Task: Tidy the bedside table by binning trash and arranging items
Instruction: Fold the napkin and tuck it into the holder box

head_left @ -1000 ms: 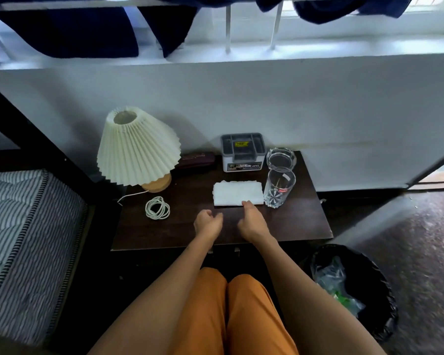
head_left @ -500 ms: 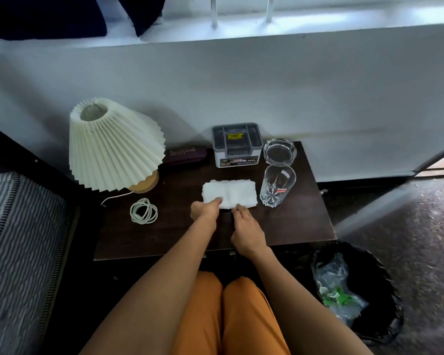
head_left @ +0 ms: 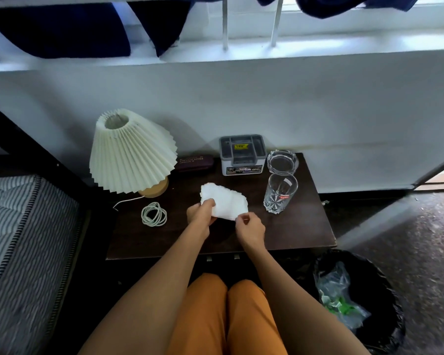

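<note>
Here, white tissue [head_left: 224,201] pinched at its near edge by left hand [head_left: 201,213] and right hand [head_left: 250,226], lifted over the bedside table [head_left: 305,226]. Just right of the hands, a glass [head_left: 280,193]; left, a coiled cable [head_left: 153,214]. Below right, the bin [head_left: 385,290].

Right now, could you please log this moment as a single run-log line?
step: lifting tissue off table | left hand: pinching tissue | right hand: pinching tissue | bin: holds trash

Bare forearms, no sleeves or jewellery in view; orange trousers [head_left: 226,316] over both knees.
</note>
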The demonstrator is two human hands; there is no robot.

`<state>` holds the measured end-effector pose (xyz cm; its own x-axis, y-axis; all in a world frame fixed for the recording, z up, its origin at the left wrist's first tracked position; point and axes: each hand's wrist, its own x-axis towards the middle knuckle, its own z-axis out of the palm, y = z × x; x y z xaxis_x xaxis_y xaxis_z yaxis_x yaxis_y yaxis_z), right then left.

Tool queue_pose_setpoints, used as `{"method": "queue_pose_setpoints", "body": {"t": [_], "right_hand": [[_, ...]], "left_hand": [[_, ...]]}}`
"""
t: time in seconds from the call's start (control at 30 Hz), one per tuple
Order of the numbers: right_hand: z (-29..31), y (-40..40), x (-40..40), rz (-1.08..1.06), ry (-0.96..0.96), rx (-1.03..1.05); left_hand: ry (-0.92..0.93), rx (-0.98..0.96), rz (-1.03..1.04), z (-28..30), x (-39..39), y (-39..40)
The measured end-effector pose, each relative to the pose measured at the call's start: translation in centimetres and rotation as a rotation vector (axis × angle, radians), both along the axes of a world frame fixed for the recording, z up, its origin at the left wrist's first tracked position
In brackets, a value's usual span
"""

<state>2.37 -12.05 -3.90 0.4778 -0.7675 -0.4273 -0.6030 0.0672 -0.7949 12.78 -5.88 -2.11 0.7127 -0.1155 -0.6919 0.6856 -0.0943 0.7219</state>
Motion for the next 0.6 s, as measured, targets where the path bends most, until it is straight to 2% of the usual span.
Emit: {"method": "queue_pose_setpoints", "body": {"t": [0.07,0.17,0.27,0.43,0.6], "right_hand": [[0.8,0.4,0.4,-0.133,-0.071,0.298],[2.1,0.9,0.3,-0.131,-0.171,0.76],[3.5,1.6,-0.1,-0.188,-0.343,1.023],[6.8,2.4,0.1,-0.315,-0.479,0.993],[9.6,3.0,0.2,-0.323,-0.498,0.935]], "left_hand": [[-0.005,-0.102,0.013,1.3,0.1,0.6],[-0.003,-0.234,0.027,3.3,-0.1,1.4],[-0.012,-0.297,0.021,5.1,-0.7,2.4],[-0.036,-0.352,-0.027,7.8,-1.8,4.0],[-0.111,-0.433,-0.049,10.2,-2.4,5.6]]}}
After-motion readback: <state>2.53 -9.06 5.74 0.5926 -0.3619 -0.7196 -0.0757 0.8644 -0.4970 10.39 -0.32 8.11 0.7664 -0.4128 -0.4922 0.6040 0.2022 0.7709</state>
